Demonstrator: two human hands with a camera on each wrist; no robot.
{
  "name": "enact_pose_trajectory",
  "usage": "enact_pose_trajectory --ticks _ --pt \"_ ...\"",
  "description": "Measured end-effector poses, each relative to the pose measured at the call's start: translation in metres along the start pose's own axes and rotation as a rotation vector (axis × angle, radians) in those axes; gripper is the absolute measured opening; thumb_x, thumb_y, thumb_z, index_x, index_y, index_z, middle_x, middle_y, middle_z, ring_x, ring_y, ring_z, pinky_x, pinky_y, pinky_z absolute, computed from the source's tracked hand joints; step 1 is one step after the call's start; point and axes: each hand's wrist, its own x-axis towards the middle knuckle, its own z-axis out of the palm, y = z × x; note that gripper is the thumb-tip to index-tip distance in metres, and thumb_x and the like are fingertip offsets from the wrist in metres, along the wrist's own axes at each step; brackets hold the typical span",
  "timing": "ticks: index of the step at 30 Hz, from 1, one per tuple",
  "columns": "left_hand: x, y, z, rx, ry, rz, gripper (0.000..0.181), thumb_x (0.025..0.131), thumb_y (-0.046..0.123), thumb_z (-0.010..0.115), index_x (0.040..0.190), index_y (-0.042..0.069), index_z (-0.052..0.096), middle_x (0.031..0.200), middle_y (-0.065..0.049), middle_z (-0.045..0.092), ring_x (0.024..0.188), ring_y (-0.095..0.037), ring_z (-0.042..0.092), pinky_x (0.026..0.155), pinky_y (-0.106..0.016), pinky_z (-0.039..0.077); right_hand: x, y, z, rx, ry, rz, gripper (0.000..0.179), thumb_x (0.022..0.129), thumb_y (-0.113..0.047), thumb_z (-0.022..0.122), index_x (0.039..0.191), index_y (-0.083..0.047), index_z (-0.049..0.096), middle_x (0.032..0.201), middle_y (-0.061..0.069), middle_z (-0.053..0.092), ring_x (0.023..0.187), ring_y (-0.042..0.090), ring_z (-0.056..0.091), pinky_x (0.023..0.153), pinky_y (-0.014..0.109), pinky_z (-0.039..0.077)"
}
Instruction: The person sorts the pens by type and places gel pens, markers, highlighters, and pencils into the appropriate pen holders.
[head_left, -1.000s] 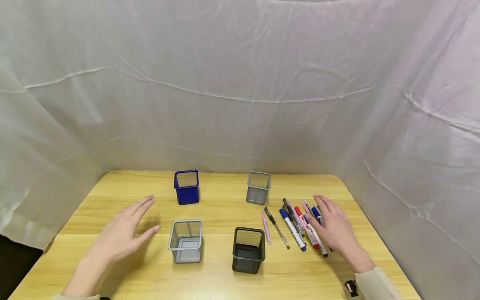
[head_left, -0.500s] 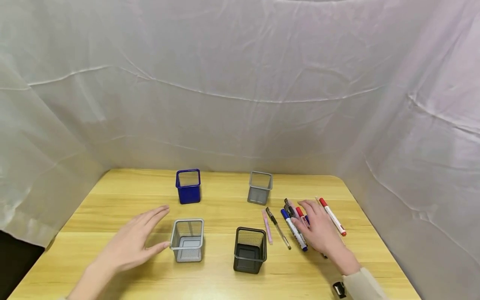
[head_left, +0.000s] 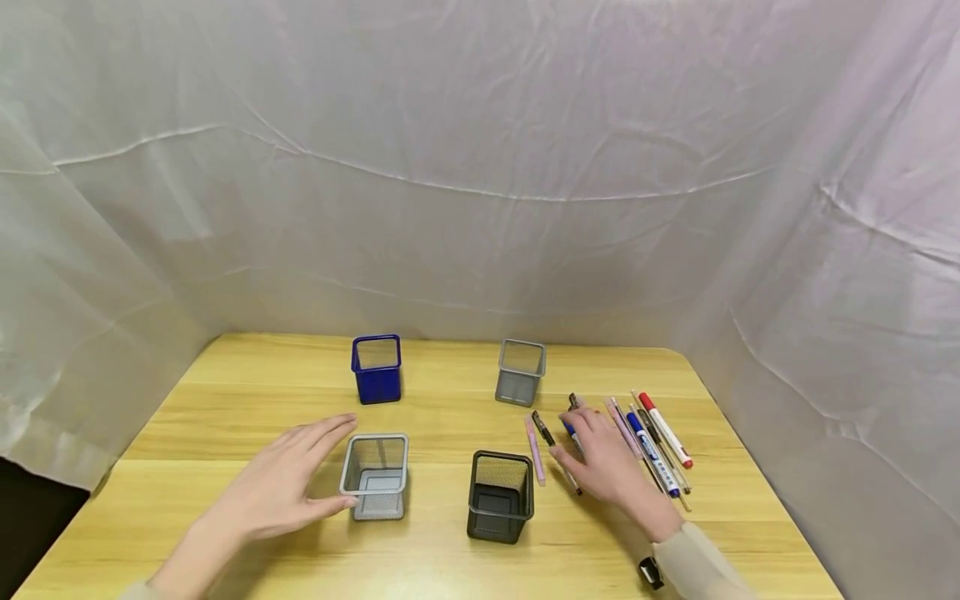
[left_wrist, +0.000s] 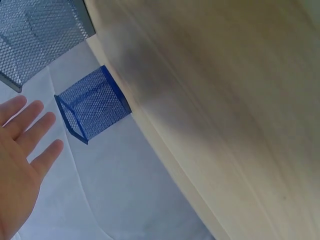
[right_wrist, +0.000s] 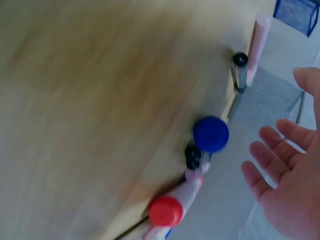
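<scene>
My left hand [head_left: 281, 479] is beside the light grey mesh pen holder [head_left: 380, 506], fingers extended and thumb tip right at its near left side. My right hand [head_left: 607, 462] hovers over the spread of pens, hiding some of them; its palm holds nothing in the right wrist view. A blue-capped marker [right_wrist: 211, 134] and a red-ended marker [right_wrist: 166, 211] lie beneath it there. Left of this hand are a pink pen [head_left: 536, 454] and a black-capped gel pen [head_left: 543, 429]. To its right lie a blue whiteboard marker [head_left: 652, 454] and a red-capped marker [head_left: 665, 427], among several thin pens.
A black mesh pen holder [head_left: 500, 527] stands at the front between the hands. Farther back are a blue mesh pen holder [head_left: 378, 386] and a second grey one [head_left: 517, 387]. Pale cloth [head_left: 480, 250] hangs around the back and sides of the wooden table [head_left: 240, 375].
My right hand has moved left across the pens, uncovering several pens and markers on its right. My left hand has shifted right, closer to the light grey pen holder.
</scene>
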Motion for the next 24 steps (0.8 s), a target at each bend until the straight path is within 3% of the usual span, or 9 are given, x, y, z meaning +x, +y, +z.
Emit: enact_pose_trajectory --ticks 6,15,24 --pt "0.002 0.001 0.004 -0.012 -0.008 0.004 0.098 0.083 0.065 0.077 0.156 0.007 0.045 0.158 -0.011 0.049 0.139 -0.034 0.052 0.112 -0.061 0.044 0.006 -0.009 0.01 -0.005 -0.03 -0.015 0.056 0.092 -0.031 0.079 0.136 -0.001 0.061 0.131 0.015 0.062 0.126 0.038 0.058 0.107 0.057 0.05" --pt "0.004 0.001 0.008 -0.051 -0.024 0.003 0.097 0.084 0.063 0.077 0.157 0.008 0.044 0.159 -0.01 0.048 0.139 -0.034 0.052 0.112 -0.061 0.044 0.014 -0.023 0.019 -0.055 -0.087 -0.052 0.053 0.091 -0.028 0.077 0.133 0.001 0.063 0.122 0.013 0.066 0.114 0.035 0.063 0.099 0.053 0.053" --pt "0.004 0.002 0.01 -0.06 -0.013 0.01 0.087 0.09 0.058 0.074 0.155 0.007 0.046 0.158 -0.01 0.049 0.14 -0.035 0.051 0.113 -0.062 0.042 0.02 -0.027 0.025 -0.062 -0.09 -0.046 0.054 0.087 -0.021 0.079 0.132 0.003 0.063 0.122 0.015 0.067 0.114 0.036 0.062 0.099 0.052 0.052"
